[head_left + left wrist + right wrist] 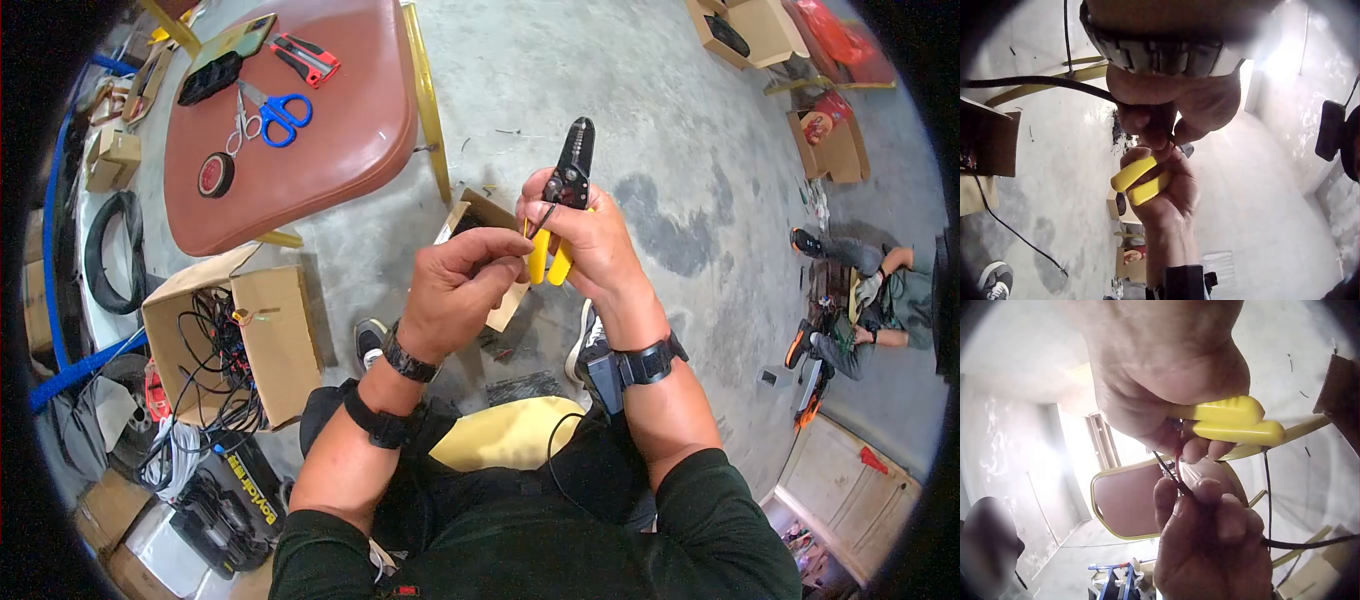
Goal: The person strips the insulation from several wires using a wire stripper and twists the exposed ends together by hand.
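In the head view, my left hand (pixel 455 290) pinches the end of a black cable (pixel 1310 542) between thumb and fingers. A thin red wire (pixel 1179 467) and a dark one come out of that end, as the right wrist view shows. My right hand (pixel 605 250) grips a wire stripper (pixel 572 165) with a black head pointing up and away and yellow handles (pixel 1135 175) below. Fingertips of both hands are close together, and the wires run up to the right hand's fingers beside the tool. Where the wire tips end is hidden by those fingers.
A brown chair seat (pixel 340 190) at upper left bears blue scissors (pixel 287 120), small scissors, a tape roll (pixel 215 174), a red cutter (pixel 305 60) and a phone. An open carton (pixel 285 345) of tangled cables stands at left. Another person (pixel 880 300) sits at far right.
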`<act>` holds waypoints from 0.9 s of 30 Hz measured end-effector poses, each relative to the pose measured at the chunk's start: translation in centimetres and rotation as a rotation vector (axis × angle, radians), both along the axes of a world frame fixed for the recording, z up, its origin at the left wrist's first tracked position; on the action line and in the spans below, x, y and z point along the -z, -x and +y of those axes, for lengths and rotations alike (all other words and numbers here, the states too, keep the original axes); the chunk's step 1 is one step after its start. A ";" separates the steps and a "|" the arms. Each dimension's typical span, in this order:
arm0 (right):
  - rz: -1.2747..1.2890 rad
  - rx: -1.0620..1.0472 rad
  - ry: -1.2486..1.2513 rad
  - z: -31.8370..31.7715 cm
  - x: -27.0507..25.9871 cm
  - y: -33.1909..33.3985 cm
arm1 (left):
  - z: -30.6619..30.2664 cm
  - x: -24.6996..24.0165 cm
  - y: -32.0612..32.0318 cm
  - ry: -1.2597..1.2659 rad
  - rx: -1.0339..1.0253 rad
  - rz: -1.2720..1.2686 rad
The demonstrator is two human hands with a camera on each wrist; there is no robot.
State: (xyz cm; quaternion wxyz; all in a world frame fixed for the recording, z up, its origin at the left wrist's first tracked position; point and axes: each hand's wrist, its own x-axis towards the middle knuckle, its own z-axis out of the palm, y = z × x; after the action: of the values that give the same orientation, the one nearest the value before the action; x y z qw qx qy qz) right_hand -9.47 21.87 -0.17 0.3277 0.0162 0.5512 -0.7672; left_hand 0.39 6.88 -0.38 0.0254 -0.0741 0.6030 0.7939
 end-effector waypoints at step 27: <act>0.009 0.028 -0.016 -0.4 -0.5 -0.6 | -1.0 0.6 0.0 -0.194 0.067 -0.185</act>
State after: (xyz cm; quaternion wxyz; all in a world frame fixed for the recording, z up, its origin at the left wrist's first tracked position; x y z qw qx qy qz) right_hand -8.90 21.50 0.34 0.3140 0.0231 0.5586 -0.7674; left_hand 0.35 5.87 -0.98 0.1146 -0.1241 0.5208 0.8368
